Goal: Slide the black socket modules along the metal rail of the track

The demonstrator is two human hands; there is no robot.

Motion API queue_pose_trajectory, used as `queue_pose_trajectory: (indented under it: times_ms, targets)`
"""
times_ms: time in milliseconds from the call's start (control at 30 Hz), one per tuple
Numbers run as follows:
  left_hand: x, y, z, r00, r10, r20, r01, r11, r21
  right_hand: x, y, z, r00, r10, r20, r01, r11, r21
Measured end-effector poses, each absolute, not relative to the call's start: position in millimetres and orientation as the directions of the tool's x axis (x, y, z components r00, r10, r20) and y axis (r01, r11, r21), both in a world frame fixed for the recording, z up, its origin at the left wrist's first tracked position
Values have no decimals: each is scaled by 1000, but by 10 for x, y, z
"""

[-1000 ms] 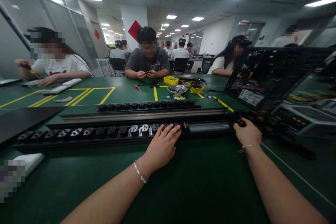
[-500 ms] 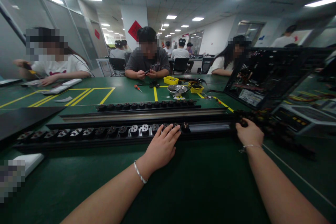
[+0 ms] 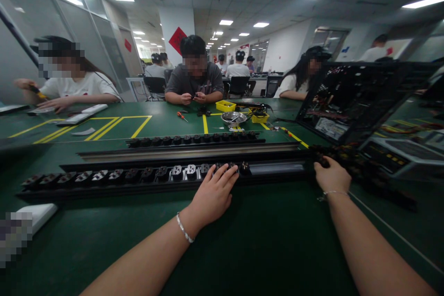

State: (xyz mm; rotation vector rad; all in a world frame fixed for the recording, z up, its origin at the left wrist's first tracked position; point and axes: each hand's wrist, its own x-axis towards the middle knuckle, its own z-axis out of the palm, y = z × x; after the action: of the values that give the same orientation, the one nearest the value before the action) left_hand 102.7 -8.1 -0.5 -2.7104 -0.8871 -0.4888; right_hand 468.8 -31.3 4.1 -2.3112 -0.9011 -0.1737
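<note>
I steady a long black power strip rail [image 3: 152,180], studded with a row of socket modules, as it lies crosswise on the green work table [image 3: 270,240] just ahead of me. My left hand [image 3: 212,194] rests palm down against the rail's near edge, its fingers [image 3: 227,173] spread narrowly over the sockets near the middle, seemingly pinning the strip flat. My right hand [image 3: 331,176] sits at the rail's right end, curled around a small dark part [image 3: 321,163]; whether it grips or only touches, I cannot tell. Both arms stretch forward, wrists low. A second black socket rail [image 3: 194,139] lies parallel behind. Across the table, a person in a grey shirt [image 3: 194,78] works beside a yellow plastic bin [image 3: 225,106].
</note>
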Motion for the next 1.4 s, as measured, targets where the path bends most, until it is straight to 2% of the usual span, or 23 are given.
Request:
queue_pose_trajectory:
  times_ms: [200,367,600,767,900,1000,1100,1200,1300,1400]
  targets:
    - [1027,-81,4,761,528,376,614,-774,-155,4675,-353,83,827,482,291,553,-598,-580]
    - [1024,-76,-8,762,526,379,607,-784,-133,4882,-534,126,887,320,332,459,-686,-564]
    - [1031,-69,-30,759,522,389,604,-787,-123,5387,-790,91,942,312,120,331,-818,-471]
    - [1031,-68,-24,760,521,389,605,-786,-129,5517,-756,32,958,280,69,278,-838,-470]
    - [1028,-69,-18,761,524,381,604,-788,-123,5514,-747,10,954,280,107,296,-827,-478]
    - [1027,-71,-18,759,526,383,606,-787,-119,5381,-740,44,924,307,227,380,-803,-459]
    - [1029,-74,-18,757,525,388,608,-784,-125,5073,-652,124,801,389,455,576,-706,-411]
    - [1031,-77,-15,758,521,391,608,-781,-138,4589,-485,195,475,553,685,874,-389,-291]
    - [1031,-80,-13,760,517,393,608,-780,-148,3997,-326,198,206,676,708,972,-57,-229]
    - [1031,-80,-19,758,516,399,608,-780,-146,3442,-226,144,20,749,662,942,207,-263]
